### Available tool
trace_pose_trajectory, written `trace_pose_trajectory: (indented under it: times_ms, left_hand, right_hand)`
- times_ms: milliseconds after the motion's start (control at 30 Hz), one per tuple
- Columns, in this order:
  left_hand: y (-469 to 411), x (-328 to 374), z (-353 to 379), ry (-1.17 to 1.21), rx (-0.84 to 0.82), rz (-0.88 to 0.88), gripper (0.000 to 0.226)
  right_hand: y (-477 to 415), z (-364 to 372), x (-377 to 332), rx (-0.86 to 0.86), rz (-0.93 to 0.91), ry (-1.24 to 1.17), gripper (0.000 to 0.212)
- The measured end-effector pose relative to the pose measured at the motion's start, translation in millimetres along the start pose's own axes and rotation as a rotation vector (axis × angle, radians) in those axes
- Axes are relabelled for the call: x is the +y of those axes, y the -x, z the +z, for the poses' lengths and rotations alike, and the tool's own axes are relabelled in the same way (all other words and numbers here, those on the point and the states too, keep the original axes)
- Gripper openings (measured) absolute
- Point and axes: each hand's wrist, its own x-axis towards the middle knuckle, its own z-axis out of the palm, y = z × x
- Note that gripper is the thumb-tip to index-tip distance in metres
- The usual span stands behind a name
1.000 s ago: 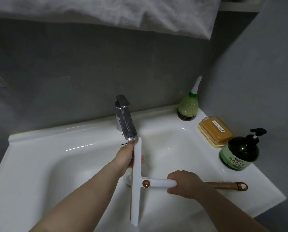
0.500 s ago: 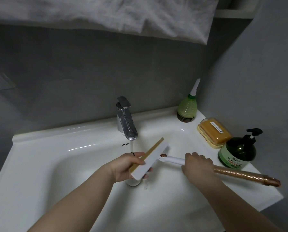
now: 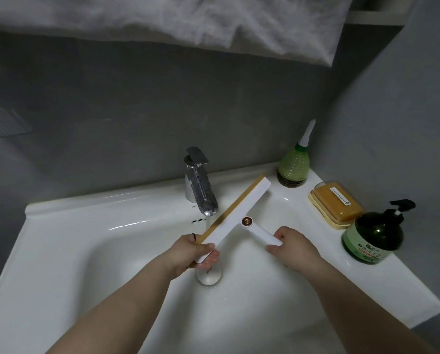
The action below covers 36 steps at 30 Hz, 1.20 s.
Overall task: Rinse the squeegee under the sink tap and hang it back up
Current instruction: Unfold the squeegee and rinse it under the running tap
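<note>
Head view: you hold the squeegee (image 3: 235,213) over the basin with both hands. Your left hand (image 3: 188,254) curls round the near end of the blade. Your right hand (image 3: 294,247) is closed round the short white handle, just behind its copper-coloured pivot. From your left hand the blade slants up and away toward the back ledge of the sink (image 3: 86,203).

This two-point hold probably steadies the long bar and lets you tilt it so that water runs along its length. A thin stream falls from the tap (image 3: 201,190) just beyond your left hand, beside the blade's tan edge. Whether it strikes the blade cannot be told. The rinse appears to be under way, and hanging is not yet done.

- **Squeegee:** a flat, rigid white bar with a tan strip on the edge facing the tap, and a smooth, round handle.
- **Tap:** spotted chrome.
- **Sink:** glossy white, with a domed drain plug (image 3: 210,275) directly under your left hand.
- **On the ledge right of your right hand:** a dark green pump bottle (image 3: 374,236) and an amber soap box (image 3: 339,205). A ribbed green bottle (image 3: 293,164) stands farther back.
</note>
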Motion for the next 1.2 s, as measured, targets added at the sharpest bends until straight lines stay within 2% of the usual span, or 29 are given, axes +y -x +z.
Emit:
trace_pose_trajectory:
  times_ms: [167, 267, 467, 667, 833, 933, 1033, 1200]
  left_hand:
    - [-6.1, 1.4, 6.8, -0.022, 0.022, 0.046, 0.032]
    - [-8.4, -1.0, 6.1, 0.06, 0.059, 0.034, 0.05]
    - [-12.0, -2.4, 7.2, -0.171, 0.1, 0.062, 0.017]
    - [-9.5, -2.2, 5.9, -0.103, 0.118, 0.013, 0.05]
    - [-11.2, -2.9, 12.6, -0.305, 0.136, 0.019, 0.034]
    - [-11.9, -3.0, 9.5, -0.269, 0.157, 0.024, 0.03]
    - [-11.7, -6.0, 7.4, -0.263, 0.179, 0.027, 0.033]
    - [-11.6, -10.7, 5.0, -0.271, 0.219, 0.016, 0.05]
  right_hand:
    - [-4.8, -4.3, -2.4, 0.008, -0.01, 0.038, 0.019]
    - [-6.5, -3.4, -4.5, 0.001, -0.015, 0.066, 0.018]
    - [-6.4, 3.9, -2.0, 0.016, -0.011, 0.076, 0.027]
    - [-5.8, 3.1, -2.4, 0.031, -0.025, 0.101, 0.025]
    - [0.2, 9.8, -8.3, -0.021, -0.084, 0.148, 0.021]
    - [4.7, 14.9, -12.0, -0.047, -0.107, 0.155, 0.017]
    - [8.6, 17.6, -14.4, -0.066, -0.124, 0.155, 0.017]
    - [12.2, 17.4, -16.6, -0.07, -0.127, 0.182, 0.02]
